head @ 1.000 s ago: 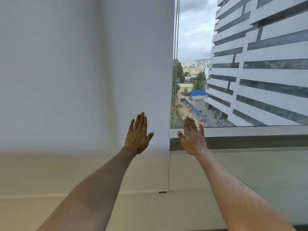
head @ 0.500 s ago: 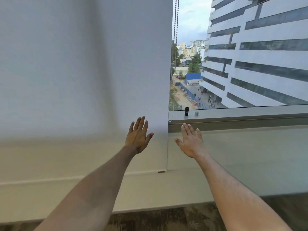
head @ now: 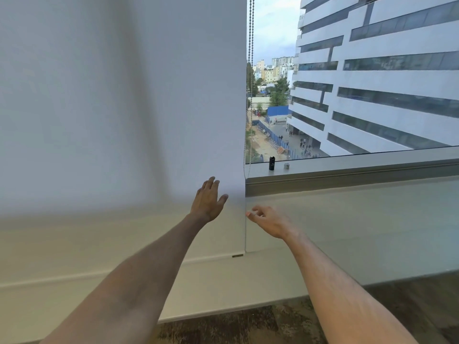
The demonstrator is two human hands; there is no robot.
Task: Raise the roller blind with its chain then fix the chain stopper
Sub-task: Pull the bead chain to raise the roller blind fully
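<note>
White fabric of the roller blind [head: 119,95] fills the left half of the view, drawn down past the window sill [head: 347,175], with its bottom bar [head: 213,256] seen low against the pale wall below. To the right, bare glass is left uncovered, and a large white office building [head: 377,78] is seen through it. The bead chain [head: 251,70] is hung just beside the blind's right edge, its loop ending near the sill. The left hand [head: 208,199] is held up in front of the blind's lower right part, fingers straight and spread, nothing gripped; contact with the fabric cannot be told. The right hand [head: 269,220] is held lower, by the blind's edge and below the chain loop, fingers loosely curled with thumb and forefinger close together; whether anything is pinched cannot be told. On the sill a small black cylinder [head: 272,163] is stood upright, with a smaller grey object [head: 286,166] near it.
</note>
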